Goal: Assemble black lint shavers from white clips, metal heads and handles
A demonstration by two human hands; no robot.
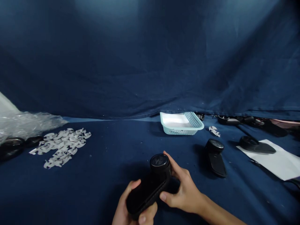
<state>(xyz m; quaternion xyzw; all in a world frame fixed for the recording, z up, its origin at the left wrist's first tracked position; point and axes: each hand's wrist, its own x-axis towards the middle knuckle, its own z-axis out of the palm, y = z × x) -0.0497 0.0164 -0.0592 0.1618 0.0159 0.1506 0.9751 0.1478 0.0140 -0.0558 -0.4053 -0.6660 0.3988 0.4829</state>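
A black handheld device (150, 187) with a flat oblong body and a round, glossy-topped knob is tilted in front of me, above the blue cloth. My left hand (134, 206) wraps its lower end, thumb on one side and fingers on the other. At the knob end, my right hand (185, 190) grips the side, index finger behind the knob and thumb near the body's edge. The underside is hidden. To the right, a similar black device (217, 159) lies on the cloth.
On the left is a pile of white-grey curved pieces (64, 143), near clear plastic wrap (28, 123) and a dark rounded object (12, 145). A light-blue basket (180, 131) with white paper stands at the back. More black devices (255, 145) and a white sheet (278, 161) lie right.
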